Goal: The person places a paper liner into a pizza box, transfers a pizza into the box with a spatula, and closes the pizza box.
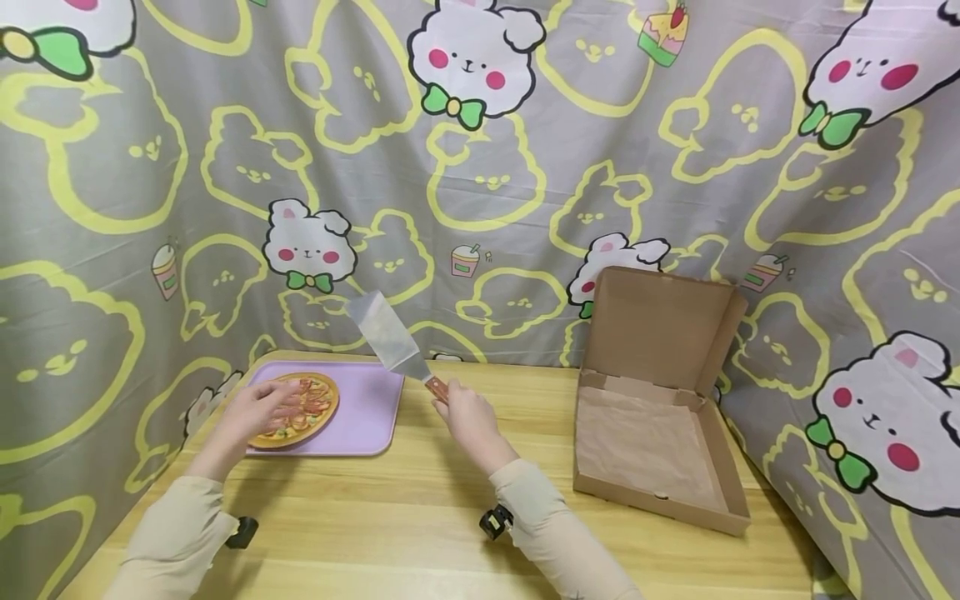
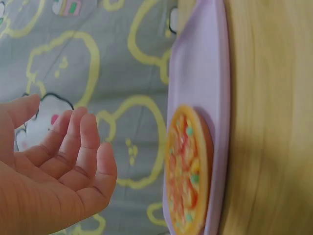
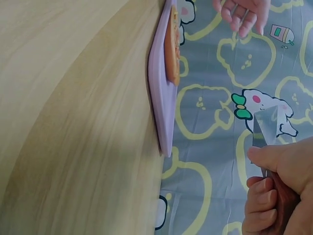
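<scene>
In the head view a pizza (image 1: 318,404) lies on the left part of a purple tray (image 1: 363,417). My left hand (image 1: 251,414) is held above the pizza, its fingers loosely bent and holding nothing; the left wrist view shows a gap between that hand (image 2: 63,171) and the pizza (image 2: 186,171). My right hand (image 1: 474,425) grips the wooden handle of a metal spatula (image 1: 390,337), with the blade raised and pointing up and to the left, off the tray's right side. The right wrist view shows my fingers and thumb (image 3: 266,156) round the handle.
An open cardboard box (image 1: 652,333) stands on the right of the wooden table (image 1: 360,517), its lid upright at the back and brown paper (image 1: 645,442) lining its base. A patterned curtain (image 1: 510,250) hangs behind the table and along both sides.
</scene>
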The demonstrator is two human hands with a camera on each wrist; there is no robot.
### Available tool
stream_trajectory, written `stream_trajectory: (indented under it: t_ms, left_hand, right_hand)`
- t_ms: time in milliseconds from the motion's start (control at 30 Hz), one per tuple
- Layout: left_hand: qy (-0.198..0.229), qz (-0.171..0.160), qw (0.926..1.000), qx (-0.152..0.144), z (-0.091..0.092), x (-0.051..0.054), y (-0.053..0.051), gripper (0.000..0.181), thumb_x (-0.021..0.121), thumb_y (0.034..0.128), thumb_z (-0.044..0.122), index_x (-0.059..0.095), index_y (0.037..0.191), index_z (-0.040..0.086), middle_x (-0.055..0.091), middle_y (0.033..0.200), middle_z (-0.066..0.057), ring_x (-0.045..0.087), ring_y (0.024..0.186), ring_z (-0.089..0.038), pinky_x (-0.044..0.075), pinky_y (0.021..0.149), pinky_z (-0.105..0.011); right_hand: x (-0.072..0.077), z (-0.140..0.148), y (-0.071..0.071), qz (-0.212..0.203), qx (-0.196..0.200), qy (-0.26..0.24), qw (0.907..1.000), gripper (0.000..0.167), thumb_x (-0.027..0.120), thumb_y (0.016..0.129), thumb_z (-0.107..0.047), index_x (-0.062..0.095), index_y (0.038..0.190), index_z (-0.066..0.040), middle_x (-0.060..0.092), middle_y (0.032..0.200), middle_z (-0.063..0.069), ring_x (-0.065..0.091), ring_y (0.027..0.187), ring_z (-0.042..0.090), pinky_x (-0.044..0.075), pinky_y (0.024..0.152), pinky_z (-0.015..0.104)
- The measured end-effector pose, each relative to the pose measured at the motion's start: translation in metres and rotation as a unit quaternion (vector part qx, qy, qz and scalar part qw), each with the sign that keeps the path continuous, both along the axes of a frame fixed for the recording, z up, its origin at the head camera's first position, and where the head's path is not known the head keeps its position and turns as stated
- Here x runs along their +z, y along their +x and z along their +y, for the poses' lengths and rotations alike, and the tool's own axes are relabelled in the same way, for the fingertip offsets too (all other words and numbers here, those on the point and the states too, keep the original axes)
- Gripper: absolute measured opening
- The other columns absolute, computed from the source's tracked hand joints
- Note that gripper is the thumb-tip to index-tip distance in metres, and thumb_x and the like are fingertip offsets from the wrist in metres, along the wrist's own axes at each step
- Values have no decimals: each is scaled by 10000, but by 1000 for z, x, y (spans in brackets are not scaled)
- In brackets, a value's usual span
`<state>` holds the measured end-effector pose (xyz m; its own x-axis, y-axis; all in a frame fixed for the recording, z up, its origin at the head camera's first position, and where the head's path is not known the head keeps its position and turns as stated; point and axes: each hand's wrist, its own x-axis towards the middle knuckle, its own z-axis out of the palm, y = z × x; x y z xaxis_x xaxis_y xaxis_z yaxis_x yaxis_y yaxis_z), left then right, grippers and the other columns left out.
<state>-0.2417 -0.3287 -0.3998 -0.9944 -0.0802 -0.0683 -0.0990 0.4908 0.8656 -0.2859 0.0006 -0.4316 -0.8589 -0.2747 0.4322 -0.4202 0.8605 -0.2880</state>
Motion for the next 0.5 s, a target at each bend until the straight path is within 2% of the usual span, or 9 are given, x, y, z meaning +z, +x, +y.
stream_trajectory:
  t_ms: [167,200,267,367,500]
  left_hand:
    - [-67,77,9998,197,-15,-5,4,741,485,964,556,478,1339,-83,709,1090,-60,626,838,12,557,782,-275]
    - [-120,92,9996,234,-18,-6,5,736,481,967,552,479,1339,-83,710,1092,-90,622,836,13,557,784,-287]
    - [-176,102,9993,310,-23,-9,6,742,476,965,562,483,1340,-78,717,1059,-43,619,845,12,551,799,-308]
    - [-199,116,9988,436,-32,-14,9,744,472,967,559,482,1332,-89,727,1062,-58,629,850,9,552,796,-320]
    - [-102,113,9979,637,-45,-23,14,749,474,968,552,473,1319,-110,724,1074,-75,617,812,37,561,746,-273]
  right_hand:
    - [-2,1,1,-59,-6,121,9999,292,662,924,-322,571,888,-47,643,689,88,619,551,220,445,423,301]
    - [-3,1,1,-56,5,127,9999,291,664,923,-320,570,882,-47,641,686,89,620,551,224,447,424,306]
    - [-4,1,0,-44,16,144,9999,290,667,921,-318,564,869,-51,631,671,85,614,543,225,440,419,311]
    - [-5,1,0,15,71,168,9998,290,677,915,-309,553,851,-55,609,642,74,588,511,208,417,400,303]
    - [-9,1,2,77,136,277,9995,291,679,913,-316,549,851,-63,598,627,59,548,485,168,383,384,272]
